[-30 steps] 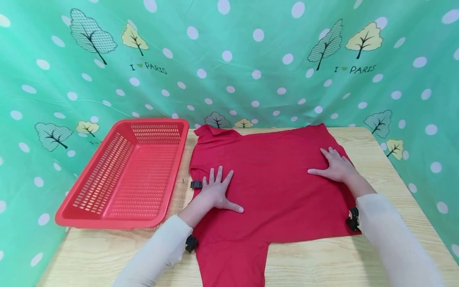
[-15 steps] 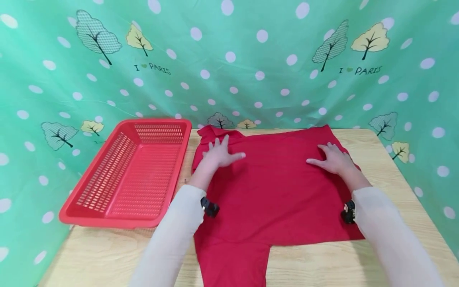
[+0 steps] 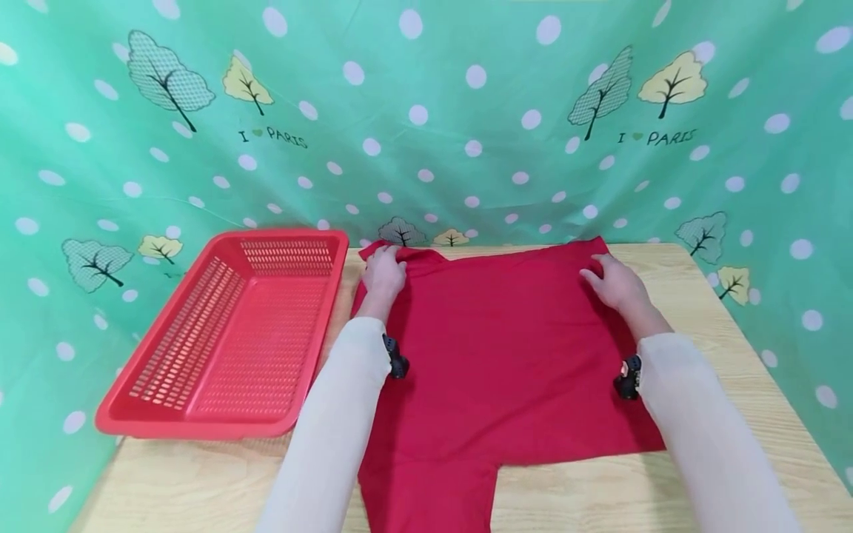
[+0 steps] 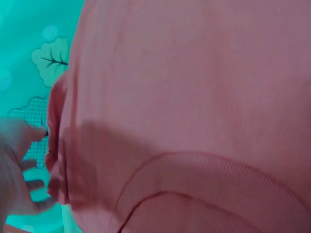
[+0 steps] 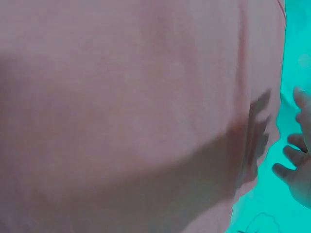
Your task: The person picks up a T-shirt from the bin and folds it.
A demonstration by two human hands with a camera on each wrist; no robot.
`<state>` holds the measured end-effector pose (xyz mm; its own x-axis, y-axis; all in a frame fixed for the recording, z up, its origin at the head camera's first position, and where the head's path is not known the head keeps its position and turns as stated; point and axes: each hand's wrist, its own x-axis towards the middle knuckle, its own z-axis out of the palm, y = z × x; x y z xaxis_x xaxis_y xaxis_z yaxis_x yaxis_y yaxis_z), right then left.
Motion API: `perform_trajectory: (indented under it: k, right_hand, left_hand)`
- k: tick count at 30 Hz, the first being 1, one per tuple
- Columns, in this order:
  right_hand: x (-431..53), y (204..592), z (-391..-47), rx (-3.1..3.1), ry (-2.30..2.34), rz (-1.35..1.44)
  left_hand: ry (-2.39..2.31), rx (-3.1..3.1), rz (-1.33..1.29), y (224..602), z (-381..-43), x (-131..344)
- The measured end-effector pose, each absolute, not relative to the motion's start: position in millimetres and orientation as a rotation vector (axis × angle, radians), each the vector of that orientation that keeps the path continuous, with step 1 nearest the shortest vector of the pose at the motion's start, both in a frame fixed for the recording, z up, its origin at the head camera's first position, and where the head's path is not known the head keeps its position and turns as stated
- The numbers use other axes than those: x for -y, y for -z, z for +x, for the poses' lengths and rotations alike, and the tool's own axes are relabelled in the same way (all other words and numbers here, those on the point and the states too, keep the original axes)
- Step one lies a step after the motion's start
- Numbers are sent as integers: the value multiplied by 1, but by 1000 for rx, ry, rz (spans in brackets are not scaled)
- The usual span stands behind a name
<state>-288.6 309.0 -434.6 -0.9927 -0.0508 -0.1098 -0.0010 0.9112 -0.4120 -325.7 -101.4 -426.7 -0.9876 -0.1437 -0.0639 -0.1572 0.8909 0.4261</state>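
Note:
A red T-shirt [image 3: 500, 355] lies spread on the table, its neckline [image 4: 194, 158] showing in the left wrist view. One sleeve [image 3: 429, 496] points toward me, while the far sleeve is bunched at the back left. My left hand [image 3: 385, 270] is over that far sleeve; in the left wrist view its slightly bent, parted fingers come up to the bunched edge [image 4: 56, 145]. Whether they touch the cloth I cannot tell. Near the shirt's far right corner is my right hand [image 3: 614, 281], its fingers loosely bent and apart from the cloth in the right wrist view.
A red plastic basket [image 3: 303, 414] with slotted walls stands left of the shirt, close to my left sleeve. Behind the wooden table [image 3: 566, 496] hangs a green dotted curtain [image 3: 506, 104] printed with trees.
My left hand has lifted off the shirt's left part and moved away from me to the far sleeve. My right hand has risen off the cloth and shifted slightly toward the far edge.

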Motion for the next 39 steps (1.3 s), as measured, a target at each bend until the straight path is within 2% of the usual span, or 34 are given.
perform_trajectory:
  k: [7, 13, 27, 39]
  right_hand:
    - [-320, 434, -288, -2837, 623, -33]
    - [-320, 437, -288, -2868, 555, -11]
    - [-326, 439, -287, -3089, 391, 326]
    - [-329, 446, -281, -2928, 389, 280]
  left_hand:
    - [-546, -2989, -15, 435, -335, 103]
    - [-553, -2967, -88, 444, -339, 106]
    - [-434, -3072, -102, 446, -334, 103]
    - [-525, -3045, -60, 447, -331, 104]
